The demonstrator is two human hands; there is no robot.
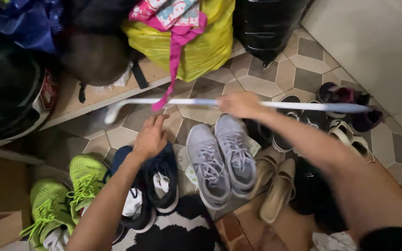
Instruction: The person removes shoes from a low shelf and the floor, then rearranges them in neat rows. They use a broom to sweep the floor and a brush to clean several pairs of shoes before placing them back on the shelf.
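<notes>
My right hand (240, 104) grips a long white pole with a hooked left end (173, 102), held level above the floor. My left hand (150, 137) hangs just below the pole with its fingers apart and holds nothing. Under it lies a pair of dark navy sneakers (161, 181). Grey lace-up sneakers (222, 160) sit below my right hand. A pink strap (175, 60) dangles from a yellow bag (201, 44) and crosses the pole.
Neon green sneakers (66, 195) lie at the left. Beige flats (275, 186), white sandals (350, 137) and maroon shoes (345, 100) lie at the right. A wooden bench (89, 100) carries bags, a dark backpack (94, 46) and a black bag (264, 25). A black-and-white mat (177, 230) lies at the bottom.
</notes>
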